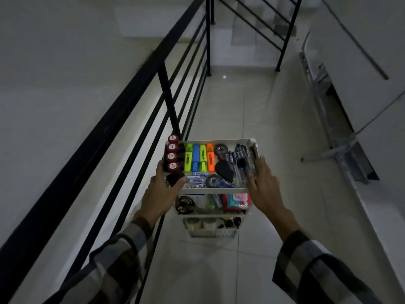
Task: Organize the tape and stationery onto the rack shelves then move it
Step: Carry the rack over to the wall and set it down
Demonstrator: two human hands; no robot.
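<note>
A white three-tier rack (219,190) stands on the tiled floor in a dim corridor. Its top shelf holds red-capped bottles (172,156), several highlighters (199,157), tape dispensers (221,151), small tubes (195,180) and black pens (240,160). The middle shelf carries scissors (185,205) and coloured packets (236,201); clear tape rolls (201,223) lie on the bottom shelf. My left hand (163,189) grips the top shelf's left near corner, thumb over the rim. At the right near corner, my right hand (264,187) holds the rim, fingers along the side.
A black metal railing (135,119) runs close along the rack's left side, with a stairwell drop beyond. Stairs (245,31) rise at the far end. Folded metal frames (341,148) lean against the white wall on the right. Open tiled floor (236,106) stretches ahead.
</note>
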